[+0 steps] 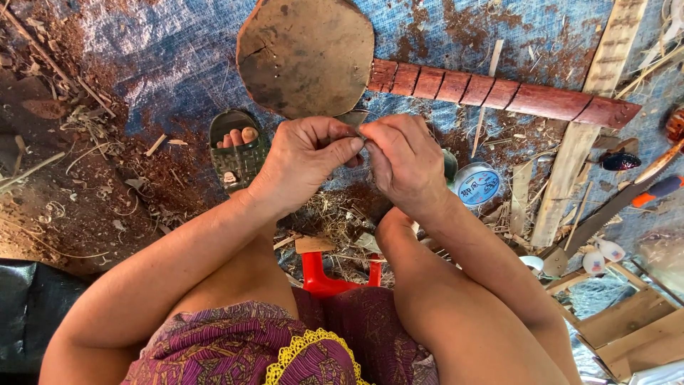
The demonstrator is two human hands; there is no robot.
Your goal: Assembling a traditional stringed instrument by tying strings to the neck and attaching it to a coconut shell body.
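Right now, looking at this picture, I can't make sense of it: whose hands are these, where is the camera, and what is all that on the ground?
There is no machine here. The single picture comes from a camera worn on a person's head, looking down past their knees. The left hand and right hand meet fingertip to fingertip, pinching something too small to make out. Below lies a blue tarp strewn with shavings. On it rests a stringed instrument in the making: a round brown body with a reddish notched neck. Nearby are a pale wooden plank, a round spool, a sandalled foot and a red stool.
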